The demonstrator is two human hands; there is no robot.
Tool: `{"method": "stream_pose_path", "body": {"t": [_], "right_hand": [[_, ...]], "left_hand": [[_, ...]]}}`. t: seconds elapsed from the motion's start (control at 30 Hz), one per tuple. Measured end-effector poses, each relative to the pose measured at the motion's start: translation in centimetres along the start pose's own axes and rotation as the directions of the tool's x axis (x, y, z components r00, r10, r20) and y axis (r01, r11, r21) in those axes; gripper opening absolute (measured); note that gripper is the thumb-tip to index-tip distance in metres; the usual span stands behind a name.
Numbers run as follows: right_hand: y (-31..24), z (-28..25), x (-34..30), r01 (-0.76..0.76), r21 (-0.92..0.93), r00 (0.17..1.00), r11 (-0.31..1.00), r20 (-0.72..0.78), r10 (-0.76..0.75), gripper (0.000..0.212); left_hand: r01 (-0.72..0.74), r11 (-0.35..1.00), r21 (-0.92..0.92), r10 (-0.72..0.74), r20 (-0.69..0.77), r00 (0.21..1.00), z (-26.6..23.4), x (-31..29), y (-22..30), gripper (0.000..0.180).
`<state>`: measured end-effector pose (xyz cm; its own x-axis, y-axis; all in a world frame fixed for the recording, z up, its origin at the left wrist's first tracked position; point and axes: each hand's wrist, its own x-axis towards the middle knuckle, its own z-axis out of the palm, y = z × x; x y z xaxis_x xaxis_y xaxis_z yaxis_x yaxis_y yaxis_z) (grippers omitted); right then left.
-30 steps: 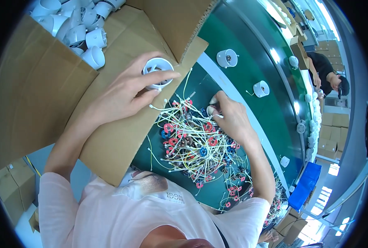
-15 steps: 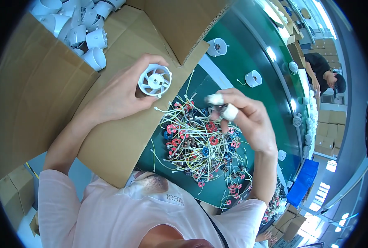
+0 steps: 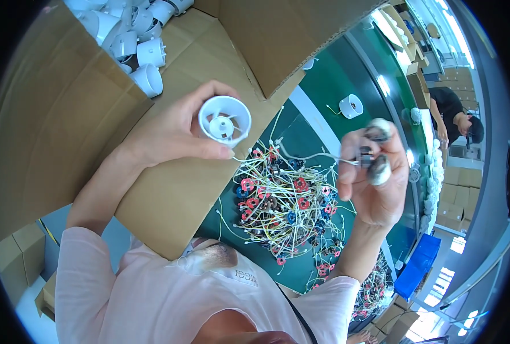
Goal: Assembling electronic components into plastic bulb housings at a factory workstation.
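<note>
My left hand (image 3: 177, 127) is wrapped round a white plastic fan housing (image 3: 240, 117), a short round cup with thin spokes and a hub inside. Its open end faces up toward me, above a cardboard flap. Off to the right, my raised right hand (image 3: 384, 183) pinches a small dark motor coil (image 3: 365, 155) between fingertips wearing pale, smudged covers. A pale wire (image 3: 309, 155) trails left from that coil toward the pile. Under and between my hands lies a tangled pile of wired motor coils (image 3: 289, 200) with red, blue and dark discs.
At the upper left a cardboard box (image 3: 54, 132) holds many white housings (image 3: 149, 79). A single housing (image 3: 351, 106) stands on the green conveyor (image 3: 352, 69). A blue bin (image 3: 418, 266) sits at the right. Across the line a person (image 3: 452, 114) in black works.
My right hand has risen rightward away from the pile, with the coil and its trailing wire now showing. The housing in my left hand has tilted, showing more of its inside.
</note>
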<state>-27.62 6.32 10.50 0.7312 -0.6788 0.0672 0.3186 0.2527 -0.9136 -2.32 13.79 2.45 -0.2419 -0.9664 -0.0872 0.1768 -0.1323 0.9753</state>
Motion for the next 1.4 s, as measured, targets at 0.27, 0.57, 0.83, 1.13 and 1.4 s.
{"method": "stream_pose_path", "body": {"t": [0.27, 0.57, 0.83, 1.13, 1.4], "right_hand": [[1.5, 0.8, 1.6, 0.046, 0.334, 0.989, 0.941, 0.116, -0.089, 0.038], [3.8, 1.1, 4.0, -0.092, 0.447, 0.98, 0.89, 0.199, 0.001, 0.038], [5.2, 1.1, 3.8, -0.099, 0.392, 0.989, 0.915, 0.141, 0.046, 0.035], [5.3, 2.1, 3.2, 0.065, 0.151, 0.989, 0.986, -0.138, -0.044, 0.028], [6.0, 2.6, 3.1, 0.199, 0.061, 0.966, 0.978, -0.178, -0.185, 0.034]], "left_hand": [[-0.087, 0.994, -0.065, 0.096, 0.143, 0.985, 0.0, -0.2, -0.4, 0.063], [-0.191, 0.977, 0.092, 0.165, 0.238, 0.957, -0.1, -0.1, 0.4, 0.059], [-0.144, 0.988, 0.048, 0.131, 0.211, 0.969, -0.1, -0.3, 0.2, 0.058], [-0.131, 0.987, 0.092, 0.116, 0.155, 0.981, 0.0, -0.4, 0.3, 0.06], [-0.133, 0.989, 0.06, 0.126, 0.102, 0.987, 0.0, -0.3, 0.0, 0.065]]}}
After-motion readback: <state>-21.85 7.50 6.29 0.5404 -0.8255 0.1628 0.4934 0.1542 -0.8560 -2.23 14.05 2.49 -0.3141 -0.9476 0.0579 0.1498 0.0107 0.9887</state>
